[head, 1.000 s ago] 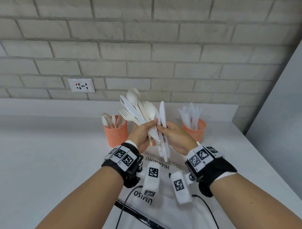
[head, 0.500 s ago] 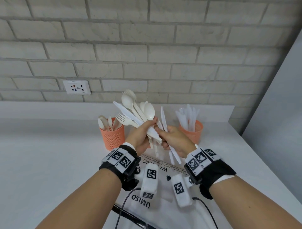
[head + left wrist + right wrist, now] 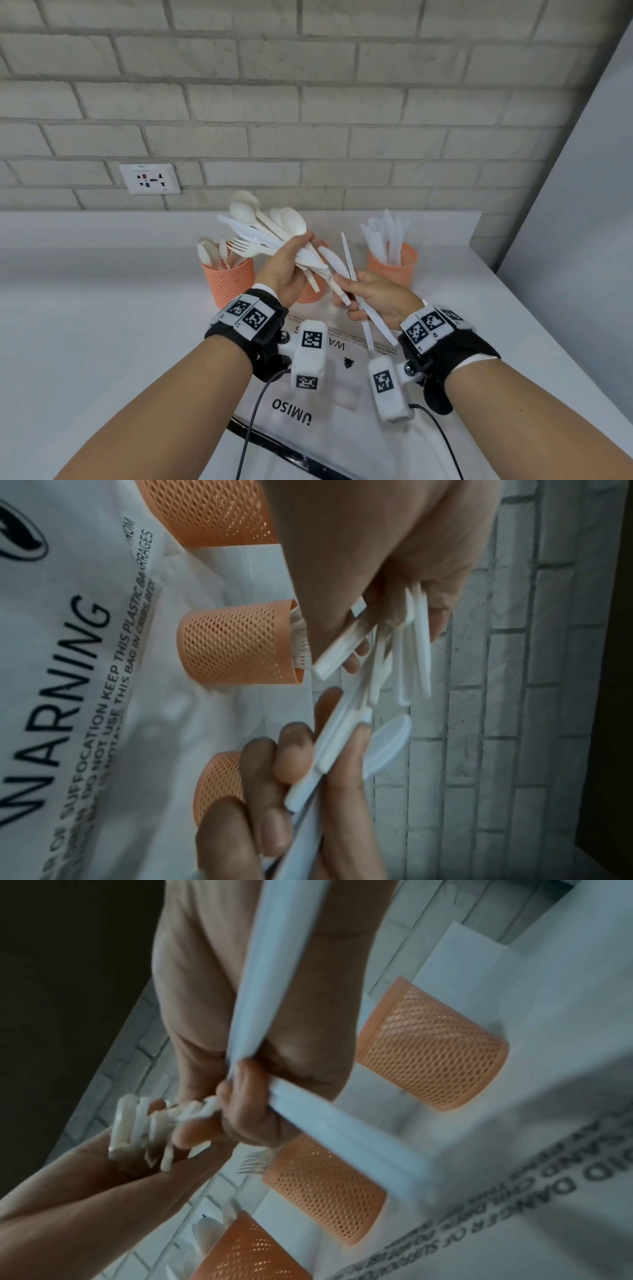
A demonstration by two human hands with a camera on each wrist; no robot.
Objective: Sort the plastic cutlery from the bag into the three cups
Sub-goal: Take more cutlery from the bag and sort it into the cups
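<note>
Left hand (image 3: 286, 270) grips mixed cutlery (image 3: 260, 229) before the middle cup (image 3: 310, 294); right hand (image 3: 375, 296) pinches knives (image 3: 347, 260).

The head camera looks forward and down over both forearms toward the brick wall (image 3: 308, 102), while each wrist camera sits close along its palm, all three sharing the orange mesh cups (image 3: 227, 279) (image 3: 236, 642) (image 3: 325, 1185).

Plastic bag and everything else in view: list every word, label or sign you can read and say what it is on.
"WARNING": plastic bag, large black letters.
"SUFFOCATION KEEP THIS PLASTIC BA…": same bag, small print; other lines only partly readable.
"UMISO": bag, upside down in the head view.
Square black-and-white code tags: wrist bands, no words.
Wall socket: label too small to read.
</note>
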